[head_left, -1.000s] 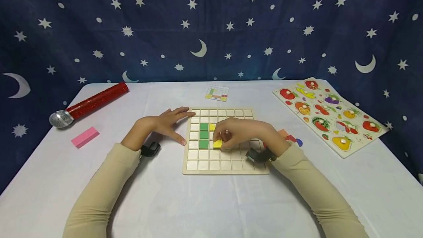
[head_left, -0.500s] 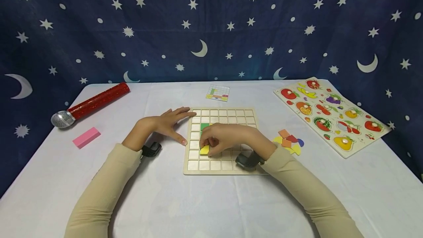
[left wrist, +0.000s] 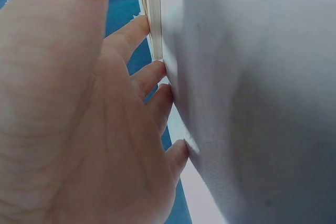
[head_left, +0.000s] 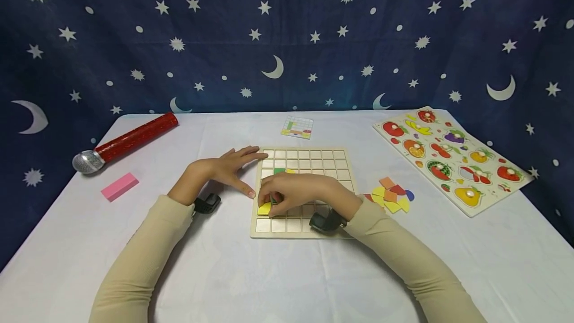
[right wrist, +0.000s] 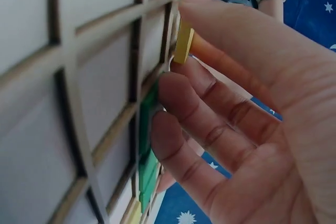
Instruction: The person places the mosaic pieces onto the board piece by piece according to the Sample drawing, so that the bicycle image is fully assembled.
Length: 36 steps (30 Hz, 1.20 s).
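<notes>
The right hand (head_left: 291,192) pinches a thin, flat yellow tile (head_left: 264,209) over the gridded wooden board (head_left: 293,226); the left hand (head_left: 226,170), fingers spread, touches the board's straight edge.

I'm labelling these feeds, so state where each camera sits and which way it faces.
Head: head-worn, facing forward and down at the grid board; the left hand, right hand and sleeves show.
Left wrist: on that wrist, facing along its palm and fingers, which show, towards the tablecloth.
Right wrist: on that wrist, facing along its thumb and fingers, which show pinching a yellow tile.
Shared: head and right wrist both show the board, yellow tile and right hand.
</notes>
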Each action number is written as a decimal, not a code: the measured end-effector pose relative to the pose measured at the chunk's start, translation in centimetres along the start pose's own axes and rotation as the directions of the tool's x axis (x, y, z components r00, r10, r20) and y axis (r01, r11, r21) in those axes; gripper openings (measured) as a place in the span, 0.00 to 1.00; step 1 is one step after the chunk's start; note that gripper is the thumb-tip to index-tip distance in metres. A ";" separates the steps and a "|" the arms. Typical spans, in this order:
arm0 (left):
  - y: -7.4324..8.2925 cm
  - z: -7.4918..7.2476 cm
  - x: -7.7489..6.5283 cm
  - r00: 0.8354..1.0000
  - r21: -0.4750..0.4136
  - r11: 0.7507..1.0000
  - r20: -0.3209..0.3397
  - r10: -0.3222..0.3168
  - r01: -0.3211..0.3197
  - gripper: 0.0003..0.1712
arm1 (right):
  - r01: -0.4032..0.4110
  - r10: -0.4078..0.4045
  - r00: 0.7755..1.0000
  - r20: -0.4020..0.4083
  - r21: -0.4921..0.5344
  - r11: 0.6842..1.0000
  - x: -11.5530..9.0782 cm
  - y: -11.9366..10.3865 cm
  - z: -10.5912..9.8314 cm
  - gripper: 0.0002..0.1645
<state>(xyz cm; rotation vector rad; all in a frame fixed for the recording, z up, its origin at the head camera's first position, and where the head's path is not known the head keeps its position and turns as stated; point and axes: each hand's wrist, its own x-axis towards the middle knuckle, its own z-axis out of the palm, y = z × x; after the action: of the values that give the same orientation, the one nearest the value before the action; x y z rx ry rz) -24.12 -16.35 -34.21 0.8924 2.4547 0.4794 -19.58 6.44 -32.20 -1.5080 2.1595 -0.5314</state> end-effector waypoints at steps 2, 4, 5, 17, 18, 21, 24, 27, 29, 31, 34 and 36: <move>0.2 -0.1 0.1 1.000 -0.001 1.000 0.003 0.000 0.000 0.61 | 0.001 -0.001 1.000 0.000 0.005 1.000 0.0 0.0 0.1 0.13; 0.3 -0.1 0.1 1.000 0.001 1.000 0.002 0.000 0.000 0.61 | 0.003 -0.003 1.000 -0.003 0.005 1.000 0.0 0.0 0.2 0.13; 0.3 -0.2 0.1 1.000 0.003 1.000 0.003 -0.004 0.004 0.61 | 0.005 -0.005 1.000 -0.006 0.007 1.000 0.0 0.0 0.2 0.13; 0.7 -0.3 0.3 1.000 0.008 1.000 0.006 -0.001 0.001 0.62 | 0.004 -0.004 1.000 -0.020 0.012 1.000 -0.4 -0.2 0.2 0.11; 0.7 -0.3 0.3 1.000 0.008 1.000 0.005 0.000 0.000 0.62 | 0.000 0.000 1.000 -0.020 0.012 1.000 -0.4 -0.3 0.2 0.11; 0.6 -0.2 0.4 1.000 0.008 1.000 0.004 -0.003 0.003 0.62 | -0.015 0.016 1.000 -0.017 0.016 1.000 -0.5 -0.2 0.3 0.11; 0.4 0.0 0.4 1.000 0.009 1.000 0.008 -0.011 0.011 0.62 | -0.028 0.029 1.000 -0.011 0.028 0.999 -0.6 -0.2 0.4 0.12; 0.3 0.2 0.5 1.000 0.013 1.000 0.012 -0.018 0.018 0.62 | -0.027 0.027 1.000 -0.010 0.035 0.999 -0.8 0.0 0.5 0.12; 0.3 0.3 0.4 1.000 0.009 1.000 0.009 -0.021 0.021 0.62 | -0.025 0.026 1.000 -0.012 0.040 0.999 -1.0 0.0 0.5 0.13; 0.2 0.2 0.3 1.000 0.003 1.000 0.003 -0.026 0.026 0.62 | -0.025 0.026 1.000 -0.018 0.044 0.999 -1.2 0.1 0.5 0.12; 0.3 0.1 0.2 0.999 -0.001 0.999 -0.003 -0.034 0.034 0.62 | -0.029 0.030 0.999 -0.026 0.053 0.998 -1.5 0.2 0.4 0.11; 0.3 0.0 0.1 0.999 0.000 0.999 -0.004 -0.037 0.037 0.62 | -0.028 0.030 0.999 -0.034 0.049 0.998 -1.8 0.3 0.4 0.11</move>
<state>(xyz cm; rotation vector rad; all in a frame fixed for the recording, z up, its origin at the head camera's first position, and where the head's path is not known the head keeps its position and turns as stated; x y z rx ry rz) -24.02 -16.06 -34.15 0.8459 2.4704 0.4689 -19.05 8.20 -32.43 -1.4495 2.1754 -0.6000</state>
